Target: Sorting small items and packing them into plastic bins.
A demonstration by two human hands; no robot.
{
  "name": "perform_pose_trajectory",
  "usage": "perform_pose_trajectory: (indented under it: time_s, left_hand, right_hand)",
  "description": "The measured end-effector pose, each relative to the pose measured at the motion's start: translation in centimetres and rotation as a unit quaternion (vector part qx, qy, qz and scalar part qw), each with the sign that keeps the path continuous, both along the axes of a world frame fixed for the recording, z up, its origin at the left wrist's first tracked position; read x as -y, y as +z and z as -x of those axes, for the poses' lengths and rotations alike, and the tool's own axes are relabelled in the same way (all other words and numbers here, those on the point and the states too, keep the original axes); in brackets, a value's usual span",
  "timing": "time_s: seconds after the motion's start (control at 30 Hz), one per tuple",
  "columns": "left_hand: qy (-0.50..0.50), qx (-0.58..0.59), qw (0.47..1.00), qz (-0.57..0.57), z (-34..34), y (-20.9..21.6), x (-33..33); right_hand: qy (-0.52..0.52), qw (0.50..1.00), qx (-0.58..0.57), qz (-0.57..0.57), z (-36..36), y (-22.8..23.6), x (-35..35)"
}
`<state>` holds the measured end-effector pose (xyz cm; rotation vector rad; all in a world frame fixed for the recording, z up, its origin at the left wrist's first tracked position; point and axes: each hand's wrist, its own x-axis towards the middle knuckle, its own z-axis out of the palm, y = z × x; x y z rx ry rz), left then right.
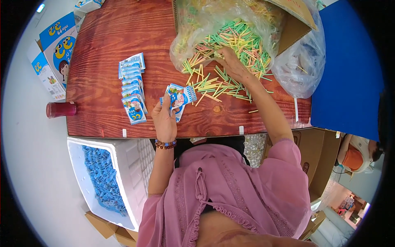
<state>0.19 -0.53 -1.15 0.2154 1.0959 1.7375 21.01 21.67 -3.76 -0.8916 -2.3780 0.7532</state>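
Currently, the left hand [165, 119] is closed around a fanned bunch of small blue-and-white packets [179, 96], held just above the wooden table [107, 37]. The right hand [232, 64] lies palm-down, fingers loosely curled, in the pile of thin coloured sticks [230, 45] spilling from a clear plastic bag [214, 20] in a cardboard box [294, 24]; whether it has pinched any I cannot tell. More sticks [218, 88] are scattered between the hands. 1 column of finished-looking packets [132, 88] lies left of the held ones. Beyond: a red bottle [61, 110] at the table's left edge, a white foam box [131, 164] of blue packets below.

Risk: loose sticks could likely roll off the near edge; the packet fan may slip from a 1-handed grip.
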Motion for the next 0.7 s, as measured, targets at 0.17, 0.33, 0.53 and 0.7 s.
perform_pose_trajectory:
  time_s: [0.17,0.33,0.53,0.7]
  left_hand:
    - [0.005,-0.004,1.0,0.001,-0.1,-0.3,0.0]
    - [-0.01,0.003,1.0,0.0,0.1,-0.3,0.0]
    - [-0.011,-0.011,1.0,0.009,-0.2,0.2,-0.2]
    - [-0.018,-0.003,1.0,0.006,-0.8,0.7,-0.6]
  right_hand:
    - [-0.119,0.979,-0.078,0.148,0.6,1.1,1.2]
    - [-0.127,0.938,-0.258,0.194,-0.7,0.4,1.3]
    - [-0.215,0.933,-0.235,0.167,-1.3,-0.7,5.5]
    - [-0.199,0.969,-0.132,-0.064,-1.3,-2.6,4.7]
